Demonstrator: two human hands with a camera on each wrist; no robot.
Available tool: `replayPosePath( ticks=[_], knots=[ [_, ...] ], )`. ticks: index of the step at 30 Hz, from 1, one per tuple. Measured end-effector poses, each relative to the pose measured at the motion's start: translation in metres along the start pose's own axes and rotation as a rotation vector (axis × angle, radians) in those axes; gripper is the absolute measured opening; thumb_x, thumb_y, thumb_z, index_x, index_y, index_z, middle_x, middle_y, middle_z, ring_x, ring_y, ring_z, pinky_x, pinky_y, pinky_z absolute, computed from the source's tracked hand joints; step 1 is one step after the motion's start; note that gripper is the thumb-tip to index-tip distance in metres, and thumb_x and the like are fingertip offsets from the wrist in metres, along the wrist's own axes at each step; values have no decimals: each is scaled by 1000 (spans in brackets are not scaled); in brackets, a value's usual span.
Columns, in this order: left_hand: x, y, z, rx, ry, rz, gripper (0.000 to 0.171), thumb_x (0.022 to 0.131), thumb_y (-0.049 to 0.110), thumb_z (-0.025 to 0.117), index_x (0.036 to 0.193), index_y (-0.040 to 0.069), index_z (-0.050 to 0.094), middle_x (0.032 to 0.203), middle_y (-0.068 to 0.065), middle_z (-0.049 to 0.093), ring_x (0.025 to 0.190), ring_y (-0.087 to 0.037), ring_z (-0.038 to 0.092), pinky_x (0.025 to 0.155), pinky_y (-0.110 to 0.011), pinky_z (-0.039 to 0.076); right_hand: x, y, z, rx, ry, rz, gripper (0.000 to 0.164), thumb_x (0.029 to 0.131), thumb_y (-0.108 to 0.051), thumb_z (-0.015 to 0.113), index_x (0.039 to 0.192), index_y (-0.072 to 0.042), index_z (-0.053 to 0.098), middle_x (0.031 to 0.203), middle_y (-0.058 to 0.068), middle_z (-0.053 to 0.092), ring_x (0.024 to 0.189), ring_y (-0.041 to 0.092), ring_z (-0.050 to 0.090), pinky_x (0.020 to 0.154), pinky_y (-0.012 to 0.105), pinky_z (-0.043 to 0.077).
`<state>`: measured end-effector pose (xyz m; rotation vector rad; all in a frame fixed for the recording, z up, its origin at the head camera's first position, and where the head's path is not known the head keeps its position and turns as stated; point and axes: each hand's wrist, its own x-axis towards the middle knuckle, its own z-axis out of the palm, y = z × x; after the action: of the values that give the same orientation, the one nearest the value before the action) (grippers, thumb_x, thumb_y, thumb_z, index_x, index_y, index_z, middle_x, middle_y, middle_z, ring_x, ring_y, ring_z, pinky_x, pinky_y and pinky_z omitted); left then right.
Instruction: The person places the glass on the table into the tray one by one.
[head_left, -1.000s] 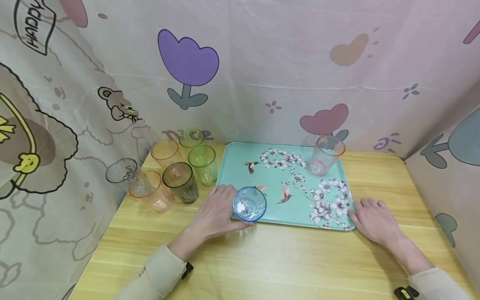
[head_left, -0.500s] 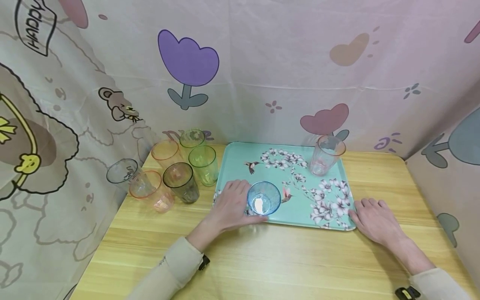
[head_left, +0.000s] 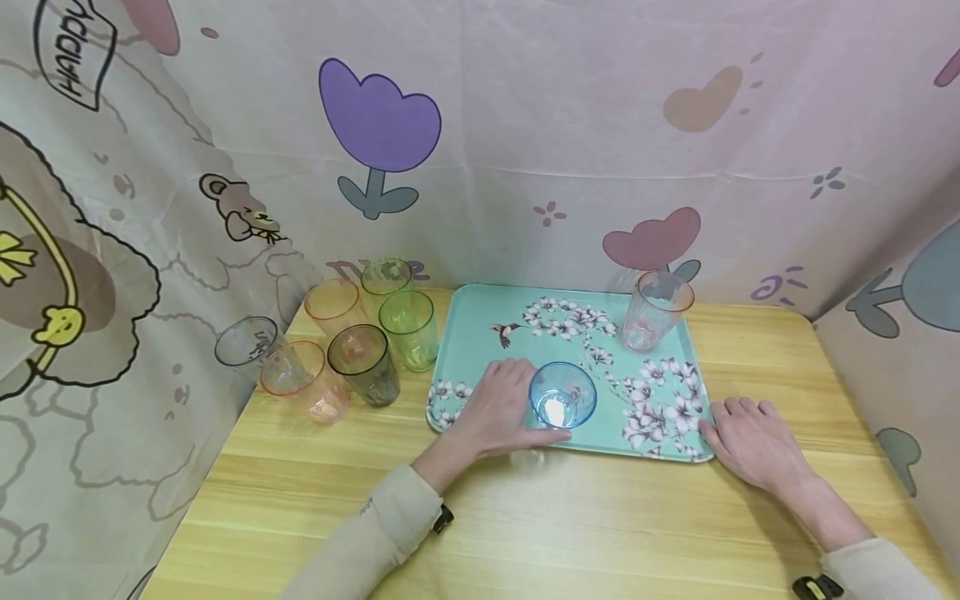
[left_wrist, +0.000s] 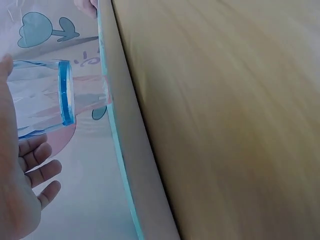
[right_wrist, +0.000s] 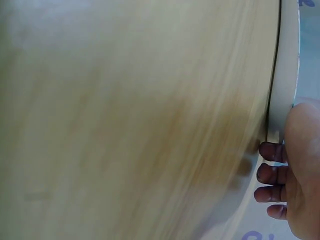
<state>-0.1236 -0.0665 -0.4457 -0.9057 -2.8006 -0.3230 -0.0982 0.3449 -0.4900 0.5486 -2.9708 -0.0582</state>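
Observation:
My left hand (head_left: 497, 410) grips a clear blue drinking glass (head_left: 564, 398) from its left side, thumb at the near side. It is held upright over the front middle of a mint-green tray (head_left: 474, 321) printed with flowers and hummingbirds. In the left wrist view, a gap shows between the thick blue base of the glass (left_wrist: 42, 95) and the tray's edge. A pink glass (head_left: 643, 325) stands at the tray's back right. My right hand (head_left: 753, 443) rests palm-down at the tray's front right corner, thumb by the rim, holding nothing.
Left of the tray, several tinted glasses stand grouped on the wooden table (head_left: 487, 525): green (head_left: 411, 337), dark grey (head_left: 367, 375), orange-rimmed (head_left: 318, 398), and others behind. A printed curtain (head_left: 525, 125) hangs along the table's back and sides.
My left hand has carried the blue glass rightward, from the tray's front left portion to its front middle. The right hand and the other glasses stay where they were.

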Motion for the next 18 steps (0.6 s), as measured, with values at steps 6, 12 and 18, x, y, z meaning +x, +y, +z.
replayPosePath(
  ticks=[6, 12, 18],
  knots=[
    [11, 11, 9, -12, -18, 13, 99, 80, 88, 62, 137, 8, 57, 127, -3, 65, 122, -19, 58, 108, -37, 48, -1, 0, 0, -1, 20, -9, 29, 102, -29, 60, 79, -14, 52, 77, 4, 56, 85, 34, 63, 74, 47, 42],
    [21, 23, 20, -15, -36, 26, 100, 81, 90, 58, 140, 8, 56, 124, -1, 63, 116, -15, 57, 102, -34, 49, -2, 1, 3, -8, 58, -28, 29, 100, -28, 62, 77, -14, 50, 74, 2, 52, 79, 31, 61, 71, 44, 40],
    [31, 34, 27, -28, -59, 28, 104, 83, 90, 56, 147, 8, 53, 135, -2, 63, 128, -17, 57, 109, -37, 48, -2, 2, 4, -7, 69, -32, 30, 100, -27, 61, 76, -15, 49, 73, 2, 52, 79, 31, 61, 70, 42, 38]
  ],
)
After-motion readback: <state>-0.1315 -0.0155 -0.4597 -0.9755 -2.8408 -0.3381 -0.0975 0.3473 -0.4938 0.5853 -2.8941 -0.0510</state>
